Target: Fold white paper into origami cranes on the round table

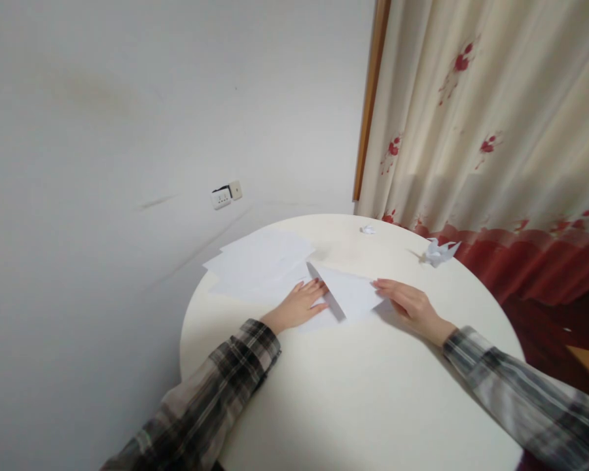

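A white sheet of paper (354, 293) lies partly folded over near the table's middle, its left flap lifted off the surface. My left hand (302, 305) rests flat on the sheet's lower layer, fingers stretched out, with the fingertips reaching the raised flap. At the sheet's right side, my right hand (406, 302) pinches the folded edge between thumb and fingers; the thumb is mostly hidden. Beyond my left hand is a loose spread of white paper sheets (260, 261).
The round white table (373, 392) stands against a wall with a socket (221, 197). A folded paper crane (439, 252) sits near the right rim, and a small crumpled-looking white paper piece (368, 229) near the far rim. A flowered curtain (446, 131) hangs behind.
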Available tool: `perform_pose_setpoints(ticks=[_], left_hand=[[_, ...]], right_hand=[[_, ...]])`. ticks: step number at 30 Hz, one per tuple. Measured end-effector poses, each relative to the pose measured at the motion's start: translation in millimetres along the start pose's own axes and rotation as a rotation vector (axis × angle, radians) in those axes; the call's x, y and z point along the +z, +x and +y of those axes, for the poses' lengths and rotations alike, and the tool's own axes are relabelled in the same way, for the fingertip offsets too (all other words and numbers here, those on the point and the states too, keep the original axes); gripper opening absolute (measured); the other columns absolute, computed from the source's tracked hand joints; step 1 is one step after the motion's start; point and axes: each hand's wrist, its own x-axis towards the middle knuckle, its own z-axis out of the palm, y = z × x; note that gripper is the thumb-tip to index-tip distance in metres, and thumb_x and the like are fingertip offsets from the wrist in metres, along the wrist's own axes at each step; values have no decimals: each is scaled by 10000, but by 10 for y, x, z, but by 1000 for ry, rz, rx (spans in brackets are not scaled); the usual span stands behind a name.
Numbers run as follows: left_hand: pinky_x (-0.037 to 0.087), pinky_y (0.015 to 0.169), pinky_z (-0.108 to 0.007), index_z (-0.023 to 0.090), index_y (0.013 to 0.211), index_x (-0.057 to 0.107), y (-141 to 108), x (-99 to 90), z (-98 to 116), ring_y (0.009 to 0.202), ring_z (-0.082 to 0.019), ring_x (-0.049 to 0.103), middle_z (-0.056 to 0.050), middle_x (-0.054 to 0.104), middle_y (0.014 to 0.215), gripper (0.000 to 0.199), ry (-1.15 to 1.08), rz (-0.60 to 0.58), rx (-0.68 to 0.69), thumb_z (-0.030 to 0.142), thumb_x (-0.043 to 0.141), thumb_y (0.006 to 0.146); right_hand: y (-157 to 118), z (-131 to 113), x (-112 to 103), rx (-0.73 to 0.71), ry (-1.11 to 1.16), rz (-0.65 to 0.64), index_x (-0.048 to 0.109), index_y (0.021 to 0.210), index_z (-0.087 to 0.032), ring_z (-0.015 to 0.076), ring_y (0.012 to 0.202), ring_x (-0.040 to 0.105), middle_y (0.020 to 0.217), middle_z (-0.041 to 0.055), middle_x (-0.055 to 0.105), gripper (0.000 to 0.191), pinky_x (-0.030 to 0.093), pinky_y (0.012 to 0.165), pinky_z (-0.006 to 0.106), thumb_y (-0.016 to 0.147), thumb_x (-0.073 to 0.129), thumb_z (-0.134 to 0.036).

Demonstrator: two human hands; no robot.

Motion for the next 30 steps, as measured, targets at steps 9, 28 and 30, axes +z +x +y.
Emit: perform_pose_setpoints(ticks=[9,28,30], left_hand=[[149,1067,-468,271,1342,302,5,75,64,1345,-208,178,-39,264,1449,481,19,-27,105,475,296,907],[232,1063,-373,321,1314,344,14,144,47,1310,-145,277,41,341,1412,500,36,-11,252,123,306,857],[247,1059,-366,298,1307,369,33,144,25,1299,-151,300,32,357,1403,487,29,12,257,128,309,854]], right_hand=[[-64,-128,102,-126,-102,-290,557,1161,-178,209,1111,535,1162,95,606,357,468,930,392,849,403,-98],[-114,-61,155,-46,94,-281,606,1099,-231,167,1082,556,1097,46,646,412,462,935,354,800,402,-34],[-139,-18,125,-18,41,-266,606,1095,-233,172,1096,545,1104,43,643,415,456,936,363,799,400,-28]])
